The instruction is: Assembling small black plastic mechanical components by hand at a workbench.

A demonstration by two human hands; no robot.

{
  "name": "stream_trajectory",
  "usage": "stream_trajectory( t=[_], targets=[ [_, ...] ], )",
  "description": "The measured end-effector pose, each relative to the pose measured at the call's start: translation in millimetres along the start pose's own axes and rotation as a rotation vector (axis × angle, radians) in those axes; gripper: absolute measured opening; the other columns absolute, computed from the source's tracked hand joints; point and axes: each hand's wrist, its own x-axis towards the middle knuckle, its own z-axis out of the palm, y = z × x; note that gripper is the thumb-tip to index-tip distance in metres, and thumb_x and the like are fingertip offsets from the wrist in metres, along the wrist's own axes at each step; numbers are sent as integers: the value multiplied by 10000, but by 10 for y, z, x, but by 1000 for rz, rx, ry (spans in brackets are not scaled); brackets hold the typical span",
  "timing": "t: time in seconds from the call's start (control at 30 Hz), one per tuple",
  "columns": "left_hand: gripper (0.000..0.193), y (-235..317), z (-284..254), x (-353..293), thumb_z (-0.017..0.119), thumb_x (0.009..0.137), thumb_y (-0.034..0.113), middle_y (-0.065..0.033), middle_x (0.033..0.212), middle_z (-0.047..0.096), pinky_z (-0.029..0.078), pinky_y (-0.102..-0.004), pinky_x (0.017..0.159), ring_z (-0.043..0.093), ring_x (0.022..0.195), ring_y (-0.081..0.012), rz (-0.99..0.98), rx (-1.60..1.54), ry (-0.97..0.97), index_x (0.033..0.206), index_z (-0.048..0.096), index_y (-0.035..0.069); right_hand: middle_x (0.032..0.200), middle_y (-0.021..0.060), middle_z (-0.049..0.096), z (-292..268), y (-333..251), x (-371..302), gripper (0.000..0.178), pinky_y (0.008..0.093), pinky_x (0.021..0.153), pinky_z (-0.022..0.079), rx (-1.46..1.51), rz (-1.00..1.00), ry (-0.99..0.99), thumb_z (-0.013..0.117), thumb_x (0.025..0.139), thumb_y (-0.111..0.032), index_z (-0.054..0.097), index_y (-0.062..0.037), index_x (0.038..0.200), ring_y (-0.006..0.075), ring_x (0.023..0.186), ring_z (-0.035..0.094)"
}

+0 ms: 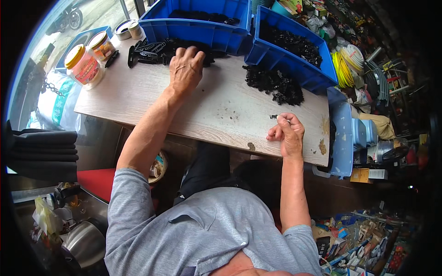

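While the left hand (186, 71) touched black parts (154, 49), the right hand (290, 134) curled; we couldn't tell either grip. A jar (84, 69) was labelled.

Ten o'clock: clear plastic jar (85, 69), yellow screw lid, red label; second lidded jar (101, 45) just beside it. Past ten, outside: motorcycle wheel (75, 19). Toward eleven: round tin (122, 31). Two: coil of yellow cable (341, 69). Three: pale blue plastic tub (342, 138). Eight: stainless-steel pot (85, 244), tilted; translucent plastic bag (46, 216) near it.
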Motion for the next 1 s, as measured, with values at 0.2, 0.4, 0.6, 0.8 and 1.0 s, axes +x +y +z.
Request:
stream_trajectory(
  t=[0.2,0.4,0.6,0.8,1.0],
  targets=[
    [342,74,8,-37,657,763,65,-33,1032,623,496,-387,800,568,960,-273,150,-179,-89,1093,645,152,530,10,519,26,17,-23,195,303,479,572,51,-24,28,746,866,-179,629,-54,959,136,513,613],
    [355,314,-107,-50,658,767,22,-83,1102,625,484,-395,877,558,1050,-295,243,-242,-218,1114,667,99,545,25,535,-34,55,-13,201,354,502,596,42,-64,14,724,884,-202,619,-58,978,164,547,633],
    [342,532,-200,-147,690,748,74,-89,1212,565,444,-420,923,515,1140,-280,352,-245,-367,1088,667,100,553,20,523,-54,96,-6,219,361,517,603,54,-70,17,731,877,-207,615,-52,980,165,561,637],
    [185,722,-312,-245,689,762,175,-90,971,573,464,-400,822,554,952,-275,398,-382,-248,907,647,68,565,23,529,-33,73,-13,211,364,527,610,59,-61,24,721,879,-198,616,-50,987,167,571,639],
    [308,919,-467,-460,731,767,182,-176,1123,639,540,-399,840,629,1029,-336,397,-564,-326,988,628,-6,549,22,518,-10,59,-21,204,361,517,598,60,-41,53,717,880,-186,616,-49,993,166,562,628]
  ],
)
